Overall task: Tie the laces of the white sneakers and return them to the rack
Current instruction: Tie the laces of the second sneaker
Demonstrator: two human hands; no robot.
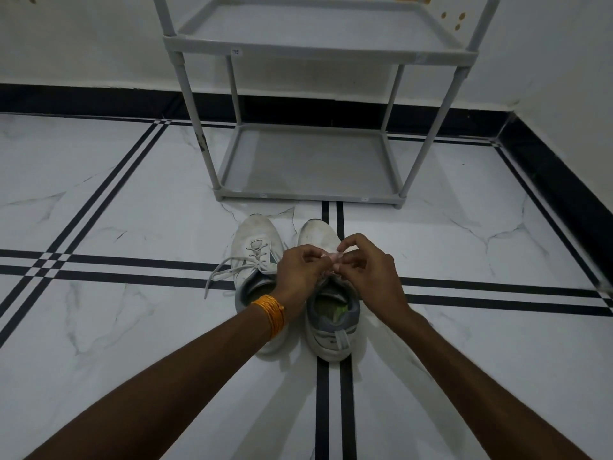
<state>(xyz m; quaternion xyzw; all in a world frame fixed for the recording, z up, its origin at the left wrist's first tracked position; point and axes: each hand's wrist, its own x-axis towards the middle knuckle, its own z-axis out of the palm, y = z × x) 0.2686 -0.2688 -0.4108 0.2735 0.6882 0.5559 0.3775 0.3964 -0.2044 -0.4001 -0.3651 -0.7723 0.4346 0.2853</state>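
Observation:
Two white sneakers stand side by side on the floor, toes pointing away from me toward the rack. The left sneaker (253, 247) has loose laces (219, 273) trailing out to its left. Over the tongue of the right sneaker (331, 323), my left hand (298, 270) and my right hand (368, 263) meet, both pinching that shoe's laces between the fingertips. The laces themselves are mostly hidden by my fingers. An orange bangle sits on my left wrist.
A grey two-shelf plastic rack (311, 197) stands against the white wall just beyond the sneakers, both shelves bare. The floor is white marble tile with black stripes. A black skirting runs along the walls, with a corner at the right.

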